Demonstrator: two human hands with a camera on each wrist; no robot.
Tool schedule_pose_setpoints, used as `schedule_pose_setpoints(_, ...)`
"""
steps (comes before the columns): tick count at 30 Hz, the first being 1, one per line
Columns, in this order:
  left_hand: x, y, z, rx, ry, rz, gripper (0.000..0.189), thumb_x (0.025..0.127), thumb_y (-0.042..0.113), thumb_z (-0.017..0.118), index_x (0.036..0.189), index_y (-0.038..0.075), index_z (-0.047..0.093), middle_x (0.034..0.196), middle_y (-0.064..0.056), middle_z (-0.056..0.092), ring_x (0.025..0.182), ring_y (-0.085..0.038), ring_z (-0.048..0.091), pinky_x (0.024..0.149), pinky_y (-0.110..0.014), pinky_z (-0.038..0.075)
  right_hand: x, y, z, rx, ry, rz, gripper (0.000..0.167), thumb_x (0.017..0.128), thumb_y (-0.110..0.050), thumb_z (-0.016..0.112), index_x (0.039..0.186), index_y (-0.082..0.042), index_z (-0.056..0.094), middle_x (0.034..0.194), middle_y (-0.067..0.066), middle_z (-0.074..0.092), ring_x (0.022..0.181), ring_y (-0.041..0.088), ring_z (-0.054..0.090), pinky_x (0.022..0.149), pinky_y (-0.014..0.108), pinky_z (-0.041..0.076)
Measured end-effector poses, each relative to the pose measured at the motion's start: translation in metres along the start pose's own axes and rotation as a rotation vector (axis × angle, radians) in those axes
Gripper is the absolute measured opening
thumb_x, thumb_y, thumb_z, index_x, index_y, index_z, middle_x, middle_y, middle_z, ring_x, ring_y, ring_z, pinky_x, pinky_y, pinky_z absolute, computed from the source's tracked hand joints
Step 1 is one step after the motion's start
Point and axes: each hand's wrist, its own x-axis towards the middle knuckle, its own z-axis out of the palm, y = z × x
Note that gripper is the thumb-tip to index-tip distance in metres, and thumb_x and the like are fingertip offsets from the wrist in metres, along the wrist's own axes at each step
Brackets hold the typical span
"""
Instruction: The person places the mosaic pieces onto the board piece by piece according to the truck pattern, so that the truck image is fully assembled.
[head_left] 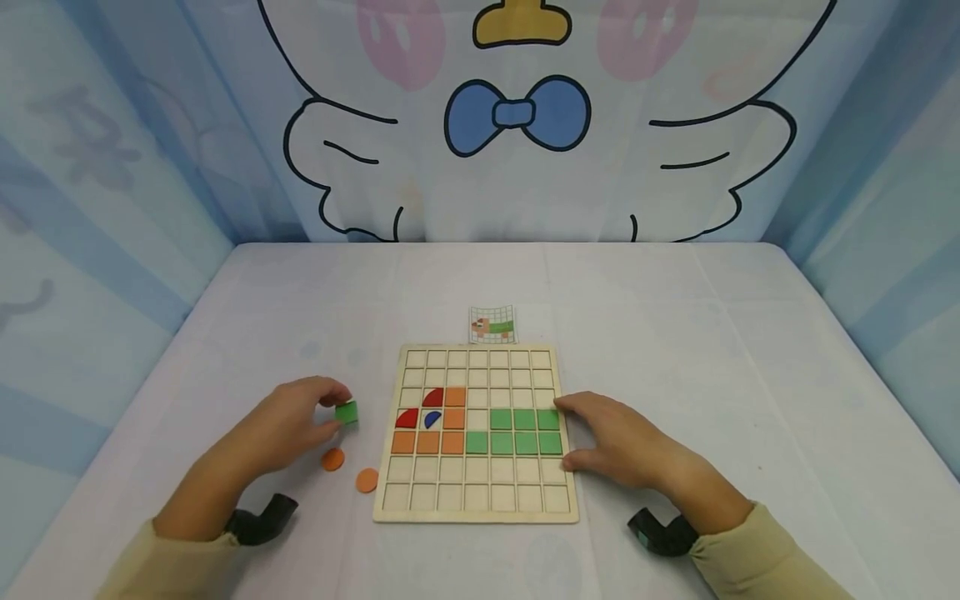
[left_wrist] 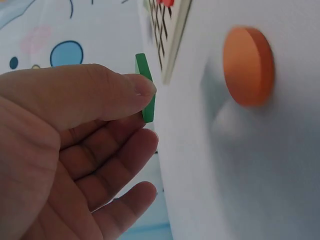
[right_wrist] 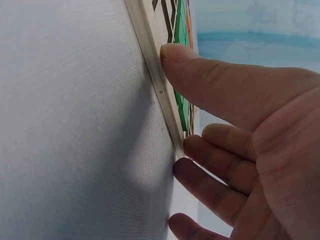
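My left hand pinches a green square tile between thumb and fingers, to the left of the wooden grid board. In the left wrist view the green tile appears edge-on. With thumb and fingers spread apart, my right hand rests against the board's right edge. Set in the board's cells are orange squares, green squares, red quarter-circles and a blue half-circle. One cell between the orange and green squares is bare.
Two orange round tiles lie on the white tablecloth left of the board. Behind the board lies a small pattern card. A cartoon-printed curtain stands along the table's far edge.
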Motion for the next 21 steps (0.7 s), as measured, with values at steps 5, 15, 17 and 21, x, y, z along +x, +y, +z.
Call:
schedule_pose_setpoints(5,0.004,0.016,0.004,-0.015,-0.02,0.011,0.036,0.086,0.008,0.077,0.12,0.004,0.066,0.115,-0.009,0.065,0.108,-0.029,0.06,0.093,-0.048,0.052,0.0,0.0,0.0,0.009,-0.003,0.005,0.07,0.085,-0.023,0.081,0.14,0.006,0.05,0.14,0.019,0.054,0.132,0.039,0.047,0.108,0.053,0.037)
schedule_pose_setpoints(15,0.016,0.044,0.01,-0.026,-0.072,0.03,0.035,0.088,0.011,0.077,0.122,0.01,0.066,0.117,-0.004,0.066,0.111,-0.025,0.059,0.094,-0.043,0.052,0.0,-0.001,0.0,0.007,-0.003,0.001,0.07,0.085,-0.024,0.08,0.14,0.006,0.05,0.14,0.019,0.054,0.132,0.039,0.047,0.107,0.053,0.037)
schedule_pose_setpoints(17,0.019,0.05,0.01,-0.023,-0.08,0.044,0.034,0.089,0.012,0.077,0.121,0.011,0.067,0.117,-0.003,0.065,0.111,-0.024,0.059,0.094,-0.043,0.052,0.0,-0.001,0.0,0.005,-0.003,0.004,0.07,0.085,-0.025,0.081,0.14,0.006,0.05,0.14,0.019,0.054,0.132,0.039,0.047,0.107,0.054,0.036)
schedule_pose_setpoints(21,0.025,0.061,0.011,-0.014,-0.074,0.125,0.029,0.09,0.012,0.076,0.117,0.011,0.069,0.113,-0.002,0.066,0.109,-0.023,0.06,0.094,-0.042,0.051,0.0,-0.001,0.0,0.006,-0.005,0.007,0.07,0.085,-0.026,0.081,0.14,0.006,0.05,0.14,0.019,0.054,0.132,0.039,0.047,0.108,0.054,0.036)
